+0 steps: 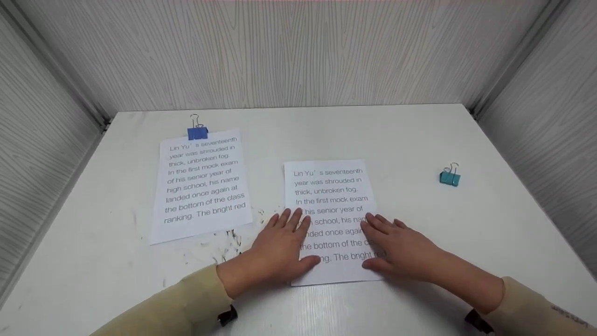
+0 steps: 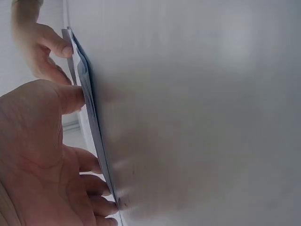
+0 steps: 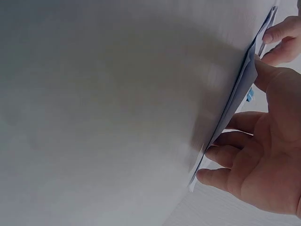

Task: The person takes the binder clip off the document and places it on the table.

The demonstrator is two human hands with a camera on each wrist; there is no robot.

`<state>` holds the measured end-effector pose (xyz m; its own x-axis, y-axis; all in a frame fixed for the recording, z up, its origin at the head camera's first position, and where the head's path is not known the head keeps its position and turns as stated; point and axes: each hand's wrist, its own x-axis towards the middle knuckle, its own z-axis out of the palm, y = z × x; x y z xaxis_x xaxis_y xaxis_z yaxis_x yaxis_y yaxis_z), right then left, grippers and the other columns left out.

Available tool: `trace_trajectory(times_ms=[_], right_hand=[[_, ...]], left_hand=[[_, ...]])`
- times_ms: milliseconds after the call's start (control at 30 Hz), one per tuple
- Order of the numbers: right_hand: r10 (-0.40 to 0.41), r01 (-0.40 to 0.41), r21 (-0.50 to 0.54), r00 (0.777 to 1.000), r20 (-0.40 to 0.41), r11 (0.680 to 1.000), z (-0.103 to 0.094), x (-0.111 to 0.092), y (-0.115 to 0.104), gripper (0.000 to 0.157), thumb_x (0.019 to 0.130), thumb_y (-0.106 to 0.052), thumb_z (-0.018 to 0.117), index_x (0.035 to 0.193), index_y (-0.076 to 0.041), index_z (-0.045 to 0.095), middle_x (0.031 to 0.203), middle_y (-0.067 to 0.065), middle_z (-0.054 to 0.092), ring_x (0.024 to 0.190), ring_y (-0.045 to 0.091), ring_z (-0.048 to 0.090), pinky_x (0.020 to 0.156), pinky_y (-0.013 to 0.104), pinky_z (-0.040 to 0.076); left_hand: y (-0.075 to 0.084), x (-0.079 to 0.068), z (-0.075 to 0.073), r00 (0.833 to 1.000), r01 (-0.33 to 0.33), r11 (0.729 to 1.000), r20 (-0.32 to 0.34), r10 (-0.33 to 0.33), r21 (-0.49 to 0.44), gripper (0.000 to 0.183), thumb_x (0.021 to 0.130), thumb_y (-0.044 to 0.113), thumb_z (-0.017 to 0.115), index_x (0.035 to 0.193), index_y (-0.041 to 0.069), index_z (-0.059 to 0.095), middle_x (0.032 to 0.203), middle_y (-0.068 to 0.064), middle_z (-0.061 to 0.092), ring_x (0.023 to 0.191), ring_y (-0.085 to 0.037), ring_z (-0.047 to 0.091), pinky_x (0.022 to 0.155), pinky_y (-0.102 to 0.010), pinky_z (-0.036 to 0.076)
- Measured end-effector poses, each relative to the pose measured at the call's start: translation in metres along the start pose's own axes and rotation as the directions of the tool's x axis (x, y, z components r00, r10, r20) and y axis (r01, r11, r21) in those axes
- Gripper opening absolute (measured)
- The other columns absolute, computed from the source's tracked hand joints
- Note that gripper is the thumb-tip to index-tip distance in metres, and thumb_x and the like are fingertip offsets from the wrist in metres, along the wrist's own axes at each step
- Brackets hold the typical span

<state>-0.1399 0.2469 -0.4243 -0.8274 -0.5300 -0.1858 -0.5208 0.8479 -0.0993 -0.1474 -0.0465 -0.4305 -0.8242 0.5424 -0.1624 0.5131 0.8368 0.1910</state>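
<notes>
A small stack of printed paper sheets (image 1: 331, 186) lies in the middle of the white table. On its left side rests my left hand (image 1: 277, 249), fingers spread and pointing away from me, the thumb over the lower lines. My right hand (image 1: 401, 247) lies along the opposite side, its fingertips and thumb touching the sheets. From the left wrist, the near edge of the paper (image 2: 96, 127) shows thin layers with slight gaps, and the fingers (image 2: 89, 160) meet that edge. The right wrist view shows one layer of the paper (image 3: 240, 94) bowed a little near the thumb.
To the left lies another printed sheet (image 1: 203, 186) with a blue binder clip (image 1: 197, 133) at its top edge. A teal binder clip (image 1: 450, 177) stands on the right of the table (image 1: 410, 135). Dark marks (image 1: 233, 240) spot the tabletop beside my left hand. Wood-grain panels (image 1: 289, 56) enclose the back and sides.
</notes>
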Motion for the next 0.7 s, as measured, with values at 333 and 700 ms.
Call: trace_trajectory(times_ms=[333, 700], right_hand=[[0.054, -0.055, 0.066, 0.998, 0.017, 0.996, -0.005, 0.005, 0.028, 0.085, 0.086, -0.055, 0.066, 0.153, -0.013, 0.033, 0.158, 0.008, 0.027, 0.144, 0.031, 0.026, 0.111, 0.056, 0.027], [0.128, -0.135, 0.137, 0.990, 0.057, 0.981, -0.012, 0.007, 0.075, 0.086, 0.085, -0.054, 0.067, 0.154, -0.017, 0.031, 0.159, 0.008, 0.024, 0.144, 0.035, 0.026, 0.111, 0.056, 0.027]], left_hand=[[0.009, 0.040, -0.009, 0.999, 0.004, 1.000, 0.045, -0.003, -0.017, 0.088, 0.091, 0.062, 0.049, 0.154, 0.007, 0.024, 0.160, -0.017, 0.018, 0.146, -0.038, 0.015, 0.117, -0.049, 0.015], [0.029, 0.086, -0.016, 0.998, 0.022, 1.000, 0.054, -0.021, -0.019, 0.088, 0.090, 0.063, 0.050, 0.155, 0.008, 0.024, 0.160, -0.015, 0.018, 0.147, -0.035, 0.014, 0.118, -0.045, 0.014]])
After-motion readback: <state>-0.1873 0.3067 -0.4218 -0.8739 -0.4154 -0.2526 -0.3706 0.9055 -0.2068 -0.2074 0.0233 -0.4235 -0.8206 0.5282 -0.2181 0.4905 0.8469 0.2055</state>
